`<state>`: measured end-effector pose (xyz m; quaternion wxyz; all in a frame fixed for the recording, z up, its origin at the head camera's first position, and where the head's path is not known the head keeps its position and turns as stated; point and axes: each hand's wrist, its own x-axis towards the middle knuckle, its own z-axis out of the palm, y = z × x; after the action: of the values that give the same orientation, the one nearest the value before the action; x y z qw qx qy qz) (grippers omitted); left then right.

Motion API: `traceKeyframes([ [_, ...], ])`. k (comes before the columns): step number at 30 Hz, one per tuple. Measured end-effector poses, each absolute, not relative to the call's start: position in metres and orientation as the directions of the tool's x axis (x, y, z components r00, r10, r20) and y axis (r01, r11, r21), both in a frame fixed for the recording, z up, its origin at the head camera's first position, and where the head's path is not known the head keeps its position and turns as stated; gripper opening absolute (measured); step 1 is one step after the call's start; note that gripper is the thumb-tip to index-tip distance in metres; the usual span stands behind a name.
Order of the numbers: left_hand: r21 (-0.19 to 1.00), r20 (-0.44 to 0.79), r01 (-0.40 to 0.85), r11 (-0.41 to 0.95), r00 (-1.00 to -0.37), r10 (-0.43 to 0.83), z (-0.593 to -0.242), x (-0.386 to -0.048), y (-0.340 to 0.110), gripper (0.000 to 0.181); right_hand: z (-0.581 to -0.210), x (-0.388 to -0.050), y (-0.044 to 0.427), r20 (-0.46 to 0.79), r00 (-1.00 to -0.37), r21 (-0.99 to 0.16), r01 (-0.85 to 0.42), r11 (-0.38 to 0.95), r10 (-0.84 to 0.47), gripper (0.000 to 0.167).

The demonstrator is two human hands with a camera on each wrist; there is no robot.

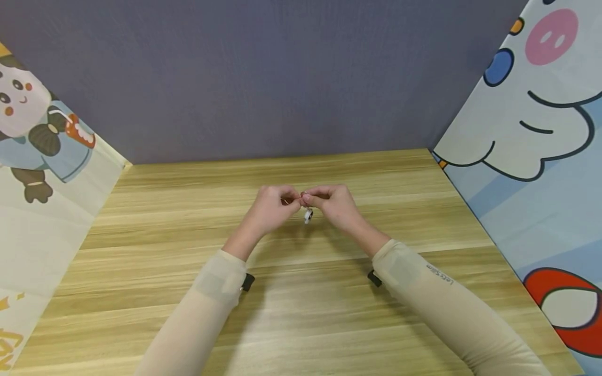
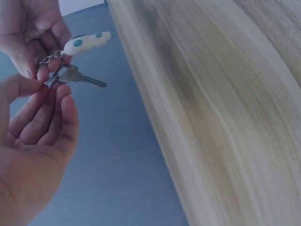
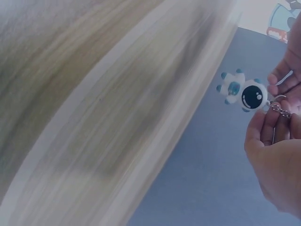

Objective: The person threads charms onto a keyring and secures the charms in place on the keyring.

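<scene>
My two hands meet above the wooden table. With thumb and fingers, my left hand point(image 1: 271, 209) pinches a metal split ring, and a silver key point(image 2: 70, 75) hangs at that spot in the left wrist view. A short chain point(image 3: 283, 111) is held in the fingertips of my right hand point(image 1: 339, 208). From the chain dangles a small astronaut keychain figure point(image 3: 253, 97), white with blue-green spots and a black visor. In the head view the figure point(image 1: 308, 215) hangs just below the fingertips, which hide most of the ring and key.
The wood-grain table point(image 1: 301, 318) spreads under both arms. A dark grey-blue panel point(image 1: 282, 78) rises behind it. Cartoon-printed walls stand on the left point(image 1: 56, 209) and the right point(image 1: 508, 198).
</scene>
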<state>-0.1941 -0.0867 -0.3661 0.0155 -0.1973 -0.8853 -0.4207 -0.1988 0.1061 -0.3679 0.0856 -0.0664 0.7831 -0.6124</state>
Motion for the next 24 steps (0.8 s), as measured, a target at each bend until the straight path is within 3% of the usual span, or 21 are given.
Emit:
traceKeyframes([
  [7, 0.692, 0.177, 0.381, 0.613, -0.913, 0.368, -0.369, -0.194, -0.087, 0.014, -0.367, -0.201, 0.110, -0.045, -0.973, -0.945, -0.032, 0.325, -0.227, 0.020],
  [14, 0.787, 0.080, 0.273, 0.554, -0.935, 0.346, -0.366, -0.193, -0.088, 0.010, -0.367, -0.205, 0.113, -0.048, -0.961, -0.922, -0.063, 0.383, -0.273, 0.022],
  [24, 0.831, 0.117, 0.259, 0.493, -0.946, 0.301, -0.366, -0.193, -0.088, 0.012, -0.367, -0.207, 0.117, -0.092, -0.954, -0.966, 0.016, 0.259, -0.285, 0.025],
])
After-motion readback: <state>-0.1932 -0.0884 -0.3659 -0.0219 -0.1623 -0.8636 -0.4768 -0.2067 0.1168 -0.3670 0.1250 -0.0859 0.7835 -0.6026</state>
